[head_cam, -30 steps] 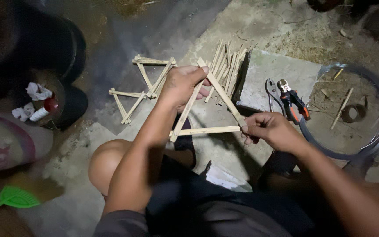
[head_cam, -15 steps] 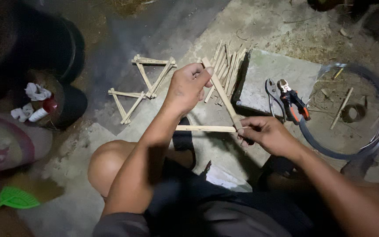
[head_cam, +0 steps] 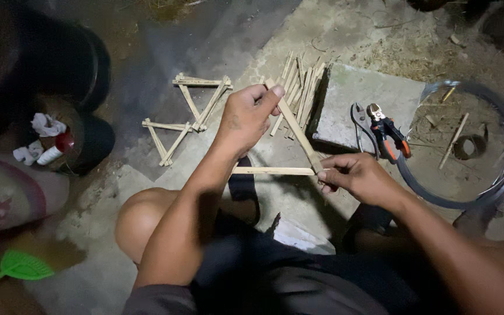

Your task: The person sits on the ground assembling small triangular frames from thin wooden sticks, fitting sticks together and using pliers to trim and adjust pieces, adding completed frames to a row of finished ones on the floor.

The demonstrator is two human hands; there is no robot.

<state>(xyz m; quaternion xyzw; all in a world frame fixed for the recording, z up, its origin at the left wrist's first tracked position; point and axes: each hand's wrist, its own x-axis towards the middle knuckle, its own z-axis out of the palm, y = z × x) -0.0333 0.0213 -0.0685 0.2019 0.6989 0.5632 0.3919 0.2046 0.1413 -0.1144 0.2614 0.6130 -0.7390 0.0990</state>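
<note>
In the head view, a triangle of pale wooden sticks (head_cam: 287, 149) is held at the centre of the frame, above a bare knee. The left hand (head_cam: 246, 119) is closed over the triangle's top corner, fingers curled and the thumb pressed along the slanting stick. The right hand (head_cam: 354, 175) is pinched shut on the lower right corner, where the slanting stick meets the bottom one.

For this joint to be set well, both corners would best be kept firmly pinched, so that the sticks stay crossed while the corner is fastened.

The sticks are thin, flat and light-coloured. Two finished triangles (head_cam: 188, 119) lie on the ground at upper left, a bundle of loose sticks (head_cam: 301, 87) at upper centre, and pliers (head_cam: 386, 131) with a wire coil (head_cam: 497, 181) to the right.
</note>
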